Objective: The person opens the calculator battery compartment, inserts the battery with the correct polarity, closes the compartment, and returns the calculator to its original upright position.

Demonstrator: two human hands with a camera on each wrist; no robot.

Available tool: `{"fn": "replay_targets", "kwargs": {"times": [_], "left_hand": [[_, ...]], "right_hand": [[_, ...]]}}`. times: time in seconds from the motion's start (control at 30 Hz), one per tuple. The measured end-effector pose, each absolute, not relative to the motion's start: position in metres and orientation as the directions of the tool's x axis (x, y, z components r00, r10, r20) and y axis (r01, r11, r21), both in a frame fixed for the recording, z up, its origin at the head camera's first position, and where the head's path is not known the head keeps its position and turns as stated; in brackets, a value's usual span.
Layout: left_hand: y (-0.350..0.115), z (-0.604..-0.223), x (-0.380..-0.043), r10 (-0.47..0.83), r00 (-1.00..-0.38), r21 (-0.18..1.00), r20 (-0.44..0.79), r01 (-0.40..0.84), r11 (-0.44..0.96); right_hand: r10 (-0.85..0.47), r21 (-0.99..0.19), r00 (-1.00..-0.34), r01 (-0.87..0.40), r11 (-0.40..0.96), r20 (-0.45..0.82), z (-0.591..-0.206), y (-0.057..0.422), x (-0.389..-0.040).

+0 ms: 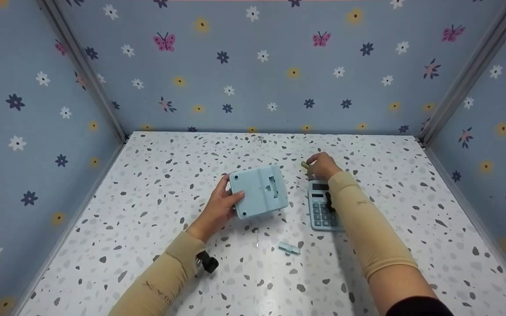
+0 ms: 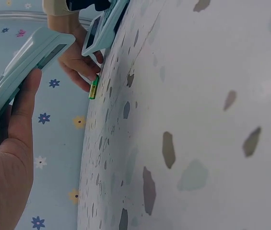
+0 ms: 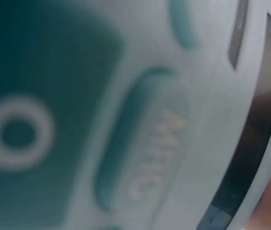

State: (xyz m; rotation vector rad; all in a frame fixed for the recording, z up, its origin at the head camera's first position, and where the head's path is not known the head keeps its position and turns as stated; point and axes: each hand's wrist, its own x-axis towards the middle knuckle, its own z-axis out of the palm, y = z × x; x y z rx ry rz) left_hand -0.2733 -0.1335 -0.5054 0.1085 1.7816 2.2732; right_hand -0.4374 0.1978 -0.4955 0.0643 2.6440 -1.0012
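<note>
My left hand point(image 1: 223, 202) grips a light blue calculator point(image 1: 253, 197), thumb across its back and fingers beneath. The calculator's back faces up, with an uncovered battery compartment point(image 1: 272, 187) near its far right side. In the left wrist view this calculator point(image 2: 22, 72) is tilted above the table. Beyond it, my right hand point(image 1: 322, 166) pinches a small green battery point(image 2: 93, 88) low at the tabletop. A second light blue calculator point(image 1: 321, 215) lies keys up under my right wrist, partly hidden by it. Its keys and display strip point(image 3: 255, 120) fill the right wrist view.
A small light blue battery cover point(image 1: 289, 248) lies on the speckled white table point(image 1: 182, 166), nearer to me than both calculators. Blue flowered walls point(image 1: 253, 66) enclose the table at the back and both sides.
</note>
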Motion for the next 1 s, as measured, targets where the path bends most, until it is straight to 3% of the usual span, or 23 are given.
{"fn": "replay_targets", "kwargs": {"times": [0.6,1.0], "left_hand": [[-0.131,-0.503,-0.273,0.268,-0.960,0.965,-0.086,-0.147,-0.215],[-0.133,-0.504,-0.273,0.251,-0.965,0.962,-0.075,-0.136,-0.236]], "right_hand": [[-0.076,-0.558,-0.949,0.115,0.822,-0.307,-0.493,0.198,-0.436],[-0.182,-0.651,-0.952,0.021,0.759,-0.244,-0.476,0.194,-0.429]]}}
